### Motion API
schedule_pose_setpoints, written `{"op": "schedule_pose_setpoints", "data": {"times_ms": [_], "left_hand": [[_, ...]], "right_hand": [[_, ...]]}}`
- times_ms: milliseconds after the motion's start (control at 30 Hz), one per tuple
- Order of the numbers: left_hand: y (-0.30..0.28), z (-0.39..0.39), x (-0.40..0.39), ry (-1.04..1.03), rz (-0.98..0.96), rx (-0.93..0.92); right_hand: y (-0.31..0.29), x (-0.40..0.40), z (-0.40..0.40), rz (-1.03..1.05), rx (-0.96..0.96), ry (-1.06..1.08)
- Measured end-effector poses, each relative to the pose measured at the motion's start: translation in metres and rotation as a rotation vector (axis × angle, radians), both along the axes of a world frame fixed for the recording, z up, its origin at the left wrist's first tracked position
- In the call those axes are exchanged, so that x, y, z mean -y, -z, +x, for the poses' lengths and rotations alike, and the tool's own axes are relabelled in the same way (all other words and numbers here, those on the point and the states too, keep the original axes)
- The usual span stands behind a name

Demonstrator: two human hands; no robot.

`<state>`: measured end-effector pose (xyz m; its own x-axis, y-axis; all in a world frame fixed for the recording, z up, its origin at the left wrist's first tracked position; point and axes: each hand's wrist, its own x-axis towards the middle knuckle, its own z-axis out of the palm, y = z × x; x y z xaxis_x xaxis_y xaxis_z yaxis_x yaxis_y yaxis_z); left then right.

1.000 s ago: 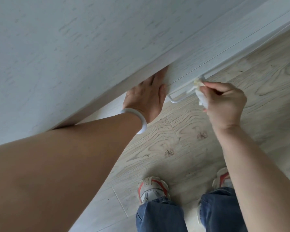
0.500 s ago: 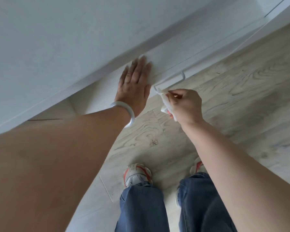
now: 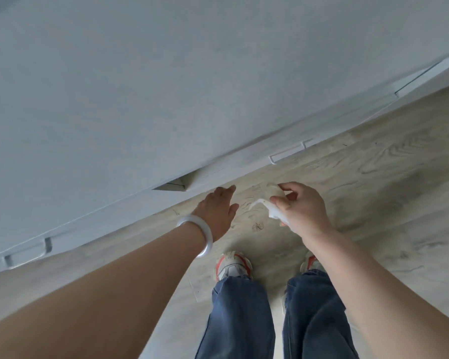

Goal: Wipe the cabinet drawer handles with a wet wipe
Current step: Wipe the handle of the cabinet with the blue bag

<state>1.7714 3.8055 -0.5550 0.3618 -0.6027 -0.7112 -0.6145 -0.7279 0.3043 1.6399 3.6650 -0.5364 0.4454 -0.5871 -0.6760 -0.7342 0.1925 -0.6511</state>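
I see my right hand [image 3: 305, 209] at about one o'clock from centre, fingers curled, pinching the wet wipe [image 3: 271, 203] between thumb and fingertips; the wipe bunches at the top and trails down under the palm. It hangs over the wood floor [image 3: 373, 182], apart from the cabinet [image 3: 166, 86]. The nearest drawer handle [image 3: 288, 151], a pale bar, lies at twelve o'clock from that hand, with nothing touching it. A second handle [image 3: 27, 251] sits far off at nine o'clock, near the picture's left edge. My left hand [image 3: 218, 211] reaches forward with fingers straight and holds nothing; its tips lie close by the cabinet's lower edge, though I cannot tell whether they touch it. A white bangle [image 3: 200, 234] circles that wrist. At six o'clock I see blue jeans [image 3: 241, 320] and sneakers [image 3: 232, 264].
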Motion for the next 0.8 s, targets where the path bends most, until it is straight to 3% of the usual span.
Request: {"op": "schedule_pose_setpoints", "data": {"times_ms": [267, 500, 800], "left_hand": [[-0.061, 0.004, -0.056, -0.189, -0.065, 0.040], [-0.106, -0.014, -0.123, -0.393, 0.000, 0.096], [-0.141, -0.041, -0.147, -0.590, -0.031, 0.133]], "right_hand": [[-0.049, -0.046, 0.023, 0.161, 0.040, 0.036], [-0.088, -0.077, 0.025, 0.206, 0.058, -0.106], [-0.123, -0.103, 0.032, 0.184, 0.077, -0.285]]}}
